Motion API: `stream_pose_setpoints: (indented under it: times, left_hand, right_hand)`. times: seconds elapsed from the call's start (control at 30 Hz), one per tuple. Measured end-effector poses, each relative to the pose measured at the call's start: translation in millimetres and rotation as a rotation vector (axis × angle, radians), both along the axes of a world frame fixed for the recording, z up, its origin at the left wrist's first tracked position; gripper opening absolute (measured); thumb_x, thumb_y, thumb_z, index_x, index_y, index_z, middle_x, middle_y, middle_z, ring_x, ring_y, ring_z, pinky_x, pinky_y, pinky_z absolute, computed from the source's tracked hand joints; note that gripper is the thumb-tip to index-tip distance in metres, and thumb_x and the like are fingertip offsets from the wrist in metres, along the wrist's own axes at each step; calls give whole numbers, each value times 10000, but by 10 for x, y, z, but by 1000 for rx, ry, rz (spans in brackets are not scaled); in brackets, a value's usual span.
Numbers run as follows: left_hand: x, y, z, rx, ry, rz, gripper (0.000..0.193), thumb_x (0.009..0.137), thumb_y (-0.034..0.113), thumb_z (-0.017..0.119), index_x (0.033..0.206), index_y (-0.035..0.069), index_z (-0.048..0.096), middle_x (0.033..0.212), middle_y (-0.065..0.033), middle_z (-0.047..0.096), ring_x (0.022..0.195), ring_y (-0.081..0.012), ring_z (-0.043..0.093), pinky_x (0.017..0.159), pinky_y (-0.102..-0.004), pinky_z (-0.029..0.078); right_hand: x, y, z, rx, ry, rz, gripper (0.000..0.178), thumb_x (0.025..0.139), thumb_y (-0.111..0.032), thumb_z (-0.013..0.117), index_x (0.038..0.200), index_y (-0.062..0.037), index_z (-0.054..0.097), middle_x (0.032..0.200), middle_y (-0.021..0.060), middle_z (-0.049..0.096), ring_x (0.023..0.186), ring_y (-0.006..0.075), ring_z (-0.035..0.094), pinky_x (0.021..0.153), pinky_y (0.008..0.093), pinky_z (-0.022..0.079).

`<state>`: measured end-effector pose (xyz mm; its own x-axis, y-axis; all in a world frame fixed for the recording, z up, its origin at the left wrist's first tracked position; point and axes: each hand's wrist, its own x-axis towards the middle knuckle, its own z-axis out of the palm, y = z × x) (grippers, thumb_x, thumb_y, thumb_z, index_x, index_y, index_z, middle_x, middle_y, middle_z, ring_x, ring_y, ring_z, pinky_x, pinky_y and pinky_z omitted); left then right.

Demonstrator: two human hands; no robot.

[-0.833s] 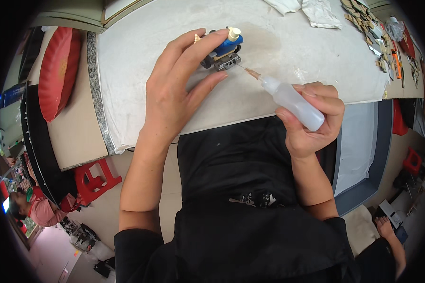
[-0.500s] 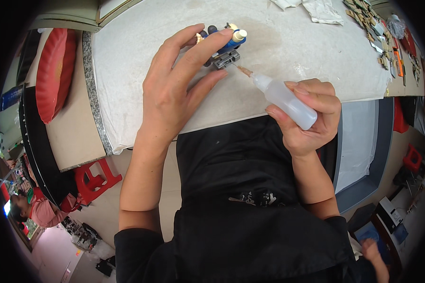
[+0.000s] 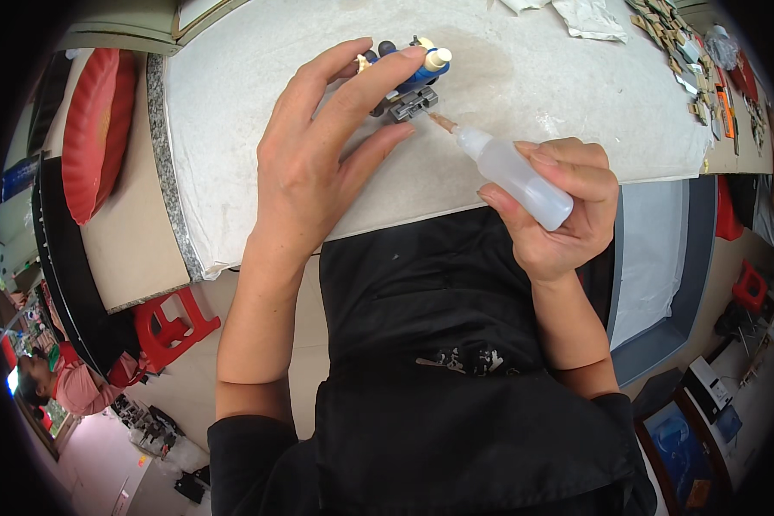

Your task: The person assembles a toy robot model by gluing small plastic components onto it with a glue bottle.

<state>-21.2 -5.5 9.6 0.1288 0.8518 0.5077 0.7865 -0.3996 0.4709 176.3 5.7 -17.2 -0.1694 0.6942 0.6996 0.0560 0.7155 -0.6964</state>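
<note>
My left hand [image 3: 310,155] holds a small toy [image 3: 417,79] on the covered tabletop, its fingers curled over the far side and the thumb apart from it near the front. Blue, cream and black pieces make up the toy, and a dark grey block-like part [image 3: 413,104] faces my right hand. Gripped in my right hand [image 3: 572,202] is a translucent white squeeze bottle [image 3: 520,176], tilted, with a thin needle tip and tan hub [image 3: 443,123]. The needle end points at the grey part; whether it touches cannot be made out. Part of the toy is hidden behind my fingers.
White paper [image 3: 258,60] covers the table. Several small brown and grey pieces [image 3: 675,60] lie at the far right, beside crumpled white sheets [image 3: 589,19]. A red fluted tray [image 3: 99,138] is on the left. Red stools [image 3: 172,327] and a person in pink [image 3: 82,383] are farther off.
The bottle and my right hand have shifted slightly left and up. My left hand keeps its hold on the toy. Another person's hand at the lower right has gone from view.
</note>
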Motion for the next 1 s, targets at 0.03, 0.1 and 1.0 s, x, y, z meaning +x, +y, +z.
stream_pose_setpoints:
  times: [0.03, 0.1, 1.0]
  left_hand:
    - [-2, 0, -4, 2, -4, -1, 554, 621, 72, 763, 1141, 115, 576, 1128, -47, 613, 1092, -257, 548, 877, -351, 474]
    - [0, 0, -7, 5, -8, -2, 554, 620, 70, 764, 1140, 115, 578, 1127, -50, 613, 1091, -256, 548, 878, -350, 473]
    - [-12, 8, 11, 6, -58, 2, 539, 618, 43, 767, 1123, 49, 580, 1109, -114, 608, 1052, -257, 569, 902, -341, 461]
  right_hand:
    - [10, -10, 3, -22, -35, 9, 424, 656, -37, 786, 984, -34, 517, 937, 106, 539, 823, 180, 590, 703, 269, 516]
    - [20, -13, -3, -25, -43, 2, 426, 658, -37, 785, 987, -34, 515, 939, 106, 538, 824, 182, 592, 705, 271, 517]
    - [12, 19, -19, -1, 60, 35, 458, 589, 13, 812, 964, -11, 549, 909, 114, 577, 791, 168, 595, 629, 233, 500]
